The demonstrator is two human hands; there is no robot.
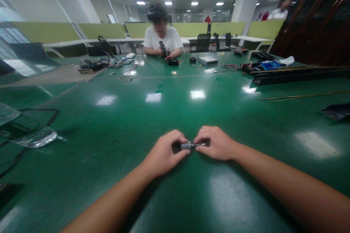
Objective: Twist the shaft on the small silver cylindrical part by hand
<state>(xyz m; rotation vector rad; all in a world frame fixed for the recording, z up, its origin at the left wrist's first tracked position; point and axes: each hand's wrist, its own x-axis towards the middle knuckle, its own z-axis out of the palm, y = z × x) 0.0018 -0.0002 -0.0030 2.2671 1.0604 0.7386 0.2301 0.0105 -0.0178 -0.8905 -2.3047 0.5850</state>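
Both of my hands meet low over the green table (175, 109), near its front edge. My left hand (164, 154) is closed round the thicker grey end of a small metal cylinder (186, 145). My right hand (216, 143) pinches the thinner dark shaft that sticks out of the cylinder's right end. The part is held level between the two hands, just above the tabletop. Most of it is hidden by my fingers.
A person sits at the far side (162, 36) holding a dark tool. Cables and small parts (101, 63) lie at the far left, a grey box (207, 60) and black rails (298, 74) at the far right. Clear plastic bags (30, 136) lie at the left edge.
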